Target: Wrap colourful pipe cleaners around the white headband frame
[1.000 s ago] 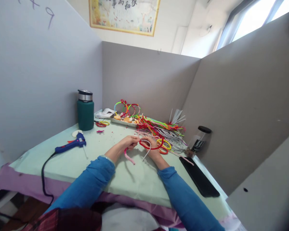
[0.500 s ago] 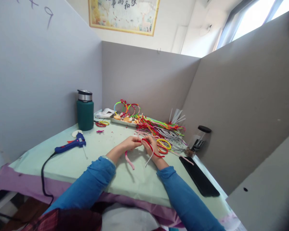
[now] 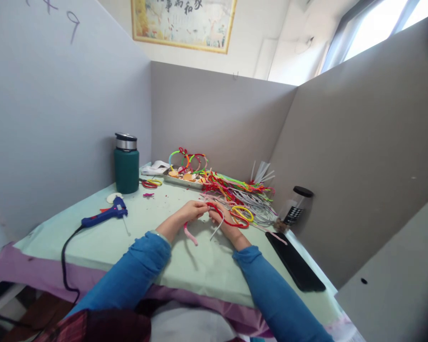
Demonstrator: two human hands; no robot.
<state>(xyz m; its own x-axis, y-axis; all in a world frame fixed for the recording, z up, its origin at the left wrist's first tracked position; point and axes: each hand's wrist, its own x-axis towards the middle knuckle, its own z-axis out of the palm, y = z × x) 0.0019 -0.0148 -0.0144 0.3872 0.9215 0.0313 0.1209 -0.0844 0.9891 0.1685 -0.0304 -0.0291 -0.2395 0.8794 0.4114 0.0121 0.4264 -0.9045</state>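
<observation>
Both hands up over the near middle of the table, fingertips almost meeting. Left hand: thumb and fingers pinched on the work, with a pink pipe cleaner hanging out below the palm, its free end curving toward the wearer. Right hand: fingers curled in at the same spot; strands cover part of it, so can't tell if it's gripping or just steadying.

From that spot 2 more strands run out: a red pipe cleaner arcing across the right hand, and a white pipe cleaner bending over and down, loose end in the air. Whether the 3 are joined is hidden by the fingers.

Beyond the right hand: scissors with 1 yellow and 1 red-orange loop, near a big mixed pile of pipe cleaners. White sticks poke up behind it. Metal tray at the back left of the pile, small pieces inside, multicolored rings standing up there.

Left side: blue glue gun on its side, black cord over the edge; green bottle upright behind, scissors no. 2 just beside it.

Right side: black slab lying flat, pale pink strand across its far end; clear jar, black lid, near the partition.
</observation>
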